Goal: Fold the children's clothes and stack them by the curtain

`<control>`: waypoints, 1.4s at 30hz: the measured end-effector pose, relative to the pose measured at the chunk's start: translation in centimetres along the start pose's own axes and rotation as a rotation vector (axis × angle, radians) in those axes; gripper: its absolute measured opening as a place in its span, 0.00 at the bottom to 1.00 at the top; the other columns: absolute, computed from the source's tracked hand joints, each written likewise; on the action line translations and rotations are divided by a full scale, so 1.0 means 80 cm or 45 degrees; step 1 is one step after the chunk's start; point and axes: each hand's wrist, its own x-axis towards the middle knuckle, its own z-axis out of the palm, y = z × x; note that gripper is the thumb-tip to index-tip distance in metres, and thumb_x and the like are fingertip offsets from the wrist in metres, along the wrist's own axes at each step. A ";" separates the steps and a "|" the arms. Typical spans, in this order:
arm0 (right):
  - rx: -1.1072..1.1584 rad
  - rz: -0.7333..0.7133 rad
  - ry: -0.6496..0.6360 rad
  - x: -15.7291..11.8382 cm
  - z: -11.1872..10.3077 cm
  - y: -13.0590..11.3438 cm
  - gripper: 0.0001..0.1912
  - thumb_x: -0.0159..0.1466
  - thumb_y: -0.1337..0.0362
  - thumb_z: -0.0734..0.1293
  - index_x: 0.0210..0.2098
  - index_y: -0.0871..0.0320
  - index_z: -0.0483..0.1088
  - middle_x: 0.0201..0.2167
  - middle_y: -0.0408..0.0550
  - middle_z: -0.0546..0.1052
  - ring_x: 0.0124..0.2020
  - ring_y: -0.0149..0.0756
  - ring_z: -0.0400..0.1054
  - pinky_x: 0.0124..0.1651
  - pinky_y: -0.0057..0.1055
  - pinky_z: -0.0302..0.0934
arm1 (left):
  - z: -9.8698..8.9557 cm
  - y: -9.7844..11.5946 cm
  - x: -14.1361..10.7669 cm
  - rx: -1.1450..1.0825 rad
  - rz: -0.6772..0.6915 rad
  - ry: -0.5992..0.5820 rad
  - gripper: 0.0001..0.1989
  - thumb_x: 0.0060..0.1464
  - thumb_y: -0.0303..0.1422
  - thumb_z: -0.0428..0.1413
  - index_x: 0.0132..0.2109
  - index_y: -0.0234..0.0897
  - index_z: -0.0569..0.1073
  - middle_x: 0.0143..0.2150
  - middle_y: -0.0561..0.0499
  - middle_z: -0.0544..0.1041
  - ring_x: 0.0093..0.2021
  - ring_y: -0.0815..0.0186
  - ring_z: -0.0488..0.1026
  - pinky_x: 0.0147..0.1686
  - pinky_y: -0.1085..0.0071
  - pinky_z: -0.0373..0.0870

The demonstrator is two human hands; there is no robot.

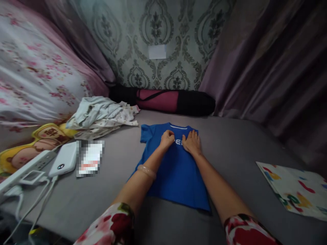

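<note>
A blue short-sleeved T-shirt lies spread on the grey bed sheet, neckline away from me and hem towards me. White lettering crosses its chest, partly covered by my hands. My left hand, with a pale bangle on its forearm, rests at the chest with curled fingers pressed together; whatever is between them is hidden. Flat on the upper right of the shirt lies my right hand, fingers apart and pointing to the shoulder. The left sleeve sticks out sideways; no right sleeve shows beyond my right hand.
Crumpled light clothes lie at the back left, near a black and maroon long bag by the wall. At left are a white power bank, power strip, cables and yellow plush toy. A patterned folded cloth lies right.
</note>
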 end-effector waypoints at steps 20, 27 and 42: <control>-0.187 -0.074 -0.028 0.007 -0.028 -0.021 0.30 0.68 0.58 0.54 0.61 0.77 0.60 0.64 0.70 0.59 0.65 0.55 0.50 0.64 0.47 0.42 | -0.199 -0.094 -0.134 0.455 -0.111 -0.228 0.14 0.57 0.40 0.50 0.37 0.35 0.74 0.33 0.48 0.77 0.33 0.64 0.73 0.32 0.71 0.64; 0.223 -0.715 -0.173 -0.022 -0.044 -0.160 0.17 0.68 0.65 0.56 0.46 0.55 0.75 0.46 0.50 0.77 0.49 0.38 0.69 0.50 0.28 0.57 | -0.179 -0.104 -0.148 0.522 -0.016 -0.087 0.13 0.56 0.41 0.52 0.30 0.37 0.72 0.30 0.50 0.74 0.33 0.65 0.69 0.33 0.71 0.62; 0.192 -0.358 -0.359 -0.033 -0.020 -0.271 0.18 0.62 0.61 0.64 0.48 0.63 0.74 0.48 0.64 0.76 0.52 0.49 0.70 0.52 0.38 0.62 | -0.177 -0.110 -0.164 0.491 0.037 -0.096 0.09 0.54 0.38 0.57 0.31 0.37 0.72 0.36 0.47 0.69 0.41 0.60 0.68 0.42 0.66 0.64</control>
